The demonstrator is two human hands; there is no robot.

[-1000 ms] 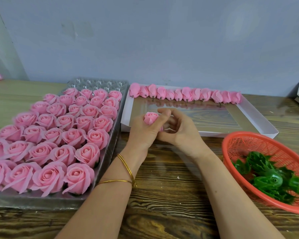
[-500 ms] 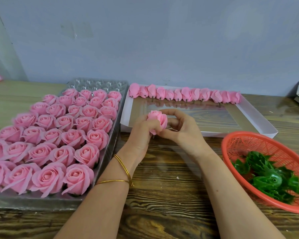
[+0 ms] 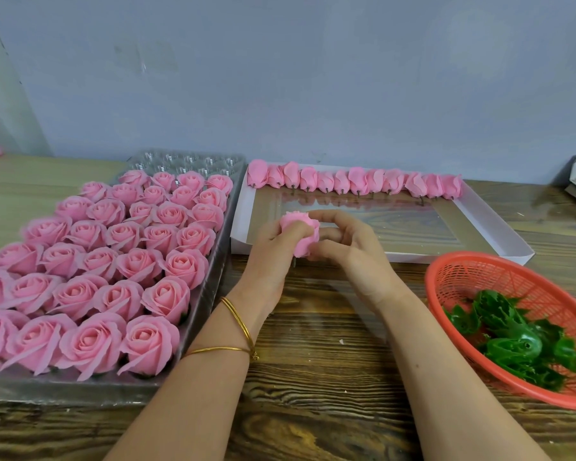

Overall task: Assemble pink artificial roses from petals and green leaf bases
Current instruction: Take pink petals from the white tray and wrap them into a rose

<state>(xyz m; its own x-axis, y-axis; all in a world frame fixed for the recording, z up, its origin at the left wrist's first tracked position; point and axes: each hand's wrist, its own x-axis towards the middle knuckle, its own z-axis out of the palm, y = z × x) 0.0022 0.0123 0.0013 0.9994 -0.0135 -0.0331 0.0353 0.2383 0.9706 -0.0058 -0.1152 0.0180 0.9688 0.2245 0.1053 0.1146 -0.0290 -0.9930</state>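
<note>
Head view: the person's two hands meet over the near edge of a white box (image 3: 499, 224), just above the bench (image 3: 313, 361). Between them is a single pink rose (image 3: 301, 234), lifted clear of both box and bench. The left hand (image 3: 273, 257) has its grip closed round the flower's left side, fingers curled over the petals. The right hand (image 3: 350, 251) holds the rose from the right and underneath, thumb and fingers curled in on it; the fingertips are partly hidden behind the petals. Two gold bangles (image 3: 240, 324) sit on the left wrist.

Along the far wall of the white box lies a row of pink buds (image 3: 356, 183), side by side, small stems pointing toward the person. To the left, touching or just beside the box, stands a clear plastic tray (image 3: 210, 294) packed with finished roses (image 3: 113, 261) in tight rows; only its far strip of cups shows bare. At the right edge of the bench sits an orange mesh basket (image 3: 463, 271), holding a heap of green leaf bases (image 3: 512, 337). A grey wall (image 3: 313, 78) rises behind the bench.
</note>
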